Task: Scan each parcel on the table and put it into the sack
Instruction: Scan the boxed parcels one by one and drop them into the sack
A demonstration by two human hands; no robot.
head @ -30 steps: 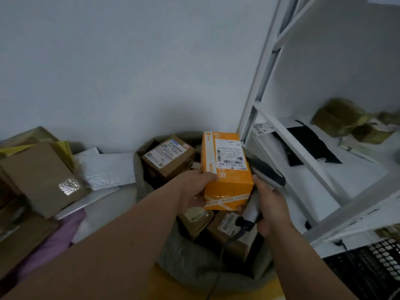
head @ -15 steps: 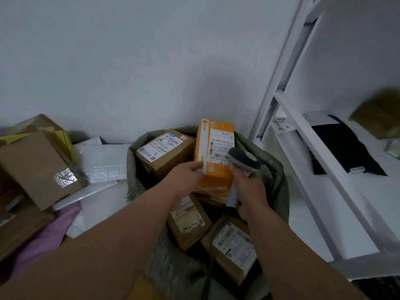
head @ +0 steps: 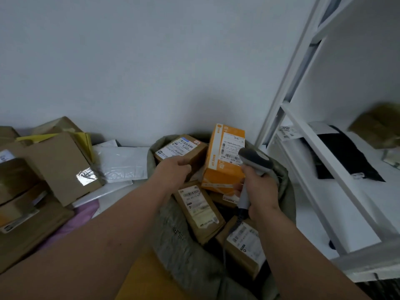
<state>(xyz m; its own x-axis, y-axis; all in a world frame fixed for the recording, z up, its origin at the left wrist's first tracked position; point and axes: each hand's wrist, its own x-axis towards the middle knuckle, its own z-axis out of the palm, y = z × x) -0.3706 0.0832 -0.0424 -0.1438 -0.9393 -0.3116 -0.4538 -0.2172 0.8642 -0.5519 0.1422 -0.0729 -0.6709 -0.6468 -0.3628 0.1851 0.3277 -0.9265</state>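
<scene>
Orange parcel (head: pixel 223 163) upright in sack (head: pixel 186 256), left hand (head: pixel 173 169) loosely curled, empty, right hand (head: pixel 260 187) gripping scanner (head: pixel 255 163)

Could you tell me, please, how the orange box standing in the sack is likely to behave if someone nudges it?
The orange box stands on end, tilted, on uneven brown parcels in the sack, so a nudge would probably tip it over. Its crisp edges suggest stiff cardboard that should keep its shape. The taped surface may be a little slippery.

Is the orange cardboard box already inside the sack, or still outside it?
Inside. The orange cardboard box stands among brown parcels within the grey-green fabric sack, and the left hand does not hold it.
</scene>
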